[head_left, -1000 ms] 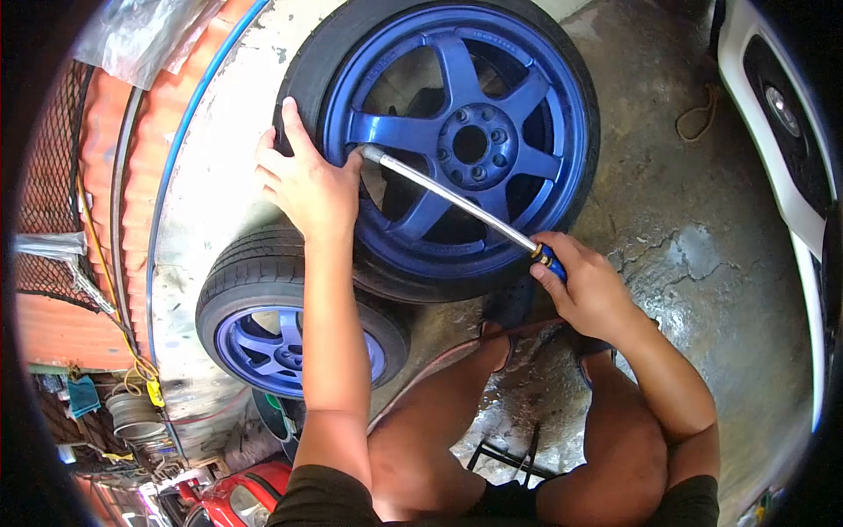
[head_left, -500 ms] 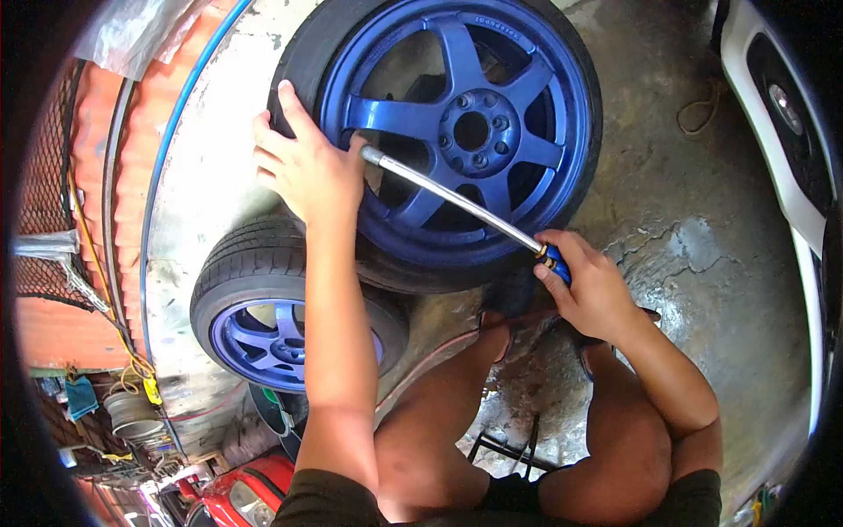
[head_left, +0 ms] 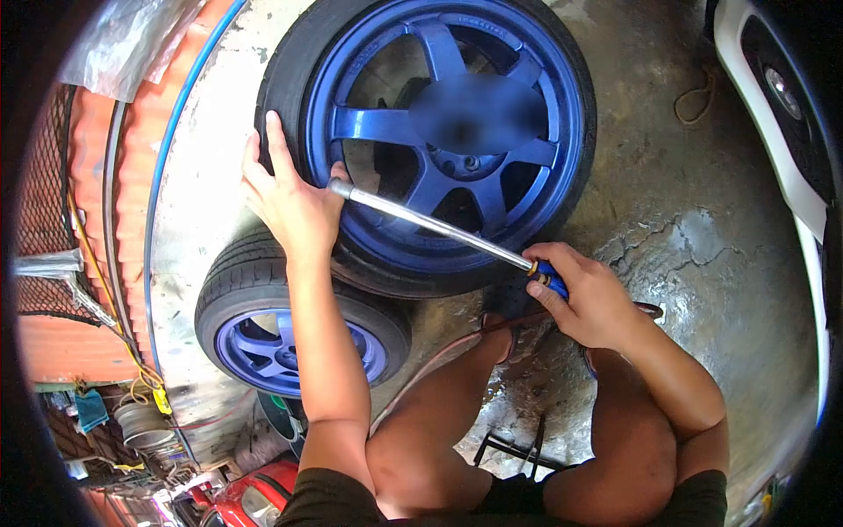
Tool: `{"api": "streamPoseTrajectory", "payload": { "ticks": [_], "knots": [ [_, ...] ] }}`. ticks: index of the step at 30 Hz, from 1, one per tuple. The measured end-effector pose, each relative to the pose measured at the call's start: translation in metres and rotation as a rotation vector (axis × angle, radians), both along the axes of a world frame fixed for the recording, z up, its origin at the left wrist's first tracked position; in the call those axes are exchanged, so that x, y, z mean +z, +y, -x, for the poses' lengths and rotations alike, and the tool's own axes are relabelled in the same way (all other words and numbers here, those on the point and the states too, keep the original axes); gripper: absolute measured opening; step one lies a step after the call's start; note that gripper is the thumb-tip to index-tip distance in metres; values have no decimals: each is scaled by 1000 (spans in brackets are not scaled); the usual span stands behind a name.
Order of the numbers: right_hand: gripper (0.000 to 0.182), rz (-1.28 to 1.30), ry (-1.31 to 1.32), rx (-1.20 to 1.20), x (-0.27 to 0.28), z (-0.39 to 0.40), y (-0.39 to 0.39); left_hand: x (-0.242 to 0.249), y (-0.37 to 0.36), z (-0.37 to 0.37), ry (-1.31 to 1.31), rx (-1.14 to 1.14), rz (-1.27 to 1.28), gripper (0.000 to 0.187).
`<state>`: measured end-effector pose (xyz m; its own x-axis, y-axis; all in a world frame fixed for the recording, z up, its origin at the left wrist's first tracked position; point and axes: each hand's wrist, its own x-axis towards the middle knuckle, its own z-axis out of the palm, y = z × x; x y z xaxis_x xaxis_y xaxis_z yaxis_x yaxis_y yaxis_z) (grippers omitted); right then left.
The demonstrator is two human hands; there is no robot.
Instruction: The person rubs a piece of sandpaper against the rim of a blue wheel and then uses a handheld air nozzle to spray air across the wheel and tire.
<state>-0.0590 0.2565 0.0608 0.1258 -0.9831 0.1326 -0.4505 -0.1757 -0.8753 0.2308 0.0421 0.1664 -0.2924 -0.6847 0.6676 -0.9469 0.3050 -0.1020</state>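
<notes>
In the head view, holds a silver wand (head_left: 439, 228) by its blue handle (head_left: 551, 279) in the right hand (head_left: 590, 294), with fingers and thumb wrapped closely round the grip

Carries the wand's long axis on a slant across the lower left of a large blue wheel (head_left: 457, 167), from the handle at lower right up to a blunt tip at upper left, just beside the left thumb; cannot tell whether thumb and tip touch, or whether the tip meets the rim

Spreads the left hand (head_left: 297, 198) wide against the black tyre (head_left: 290, 75), at the wheel's left edge, with fingers splayed along the outside and the thumb reaching in toward the rim

Faces the wheel straight ahead, beyond the knees; nearer to the left hand, in contact with it, and spanned from the right side by the wand; cannot make out much of the hub under a blurred patch

Below, partly behind the left forearm, shows a smaller wheel (head_left: 250, 290); cannot tell whether it touches the large one

Among containers, shows a dark bucket-like vessel (head_left: 285, 430) under the smaller wheel, with a bit of green near its top; cannot tell what is inside

At upper left, shows crumpled clear plastic (head_left: 132, 48), sheet or bag, with no contents to be made out
</notes>
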Motion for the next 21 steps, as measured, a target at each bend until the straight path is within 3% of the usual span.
{"api": "streamPoseTrajectory", "payload": {
  "ticks": [8, 14, 21],
  "knots": [
    [39, -45, -84, -37, 0, -2, -9, -2, -7, -3, 29, -5, 43, 108],
    [38, -129, -122, -12, 7, -5, -13, 18, 12, -5, -22, -44, -158, 114],
    [38, -93, -87, 20, 8, -7, -14, 20, 5, -17, 61, -129, -173, 96]
  ]
}}
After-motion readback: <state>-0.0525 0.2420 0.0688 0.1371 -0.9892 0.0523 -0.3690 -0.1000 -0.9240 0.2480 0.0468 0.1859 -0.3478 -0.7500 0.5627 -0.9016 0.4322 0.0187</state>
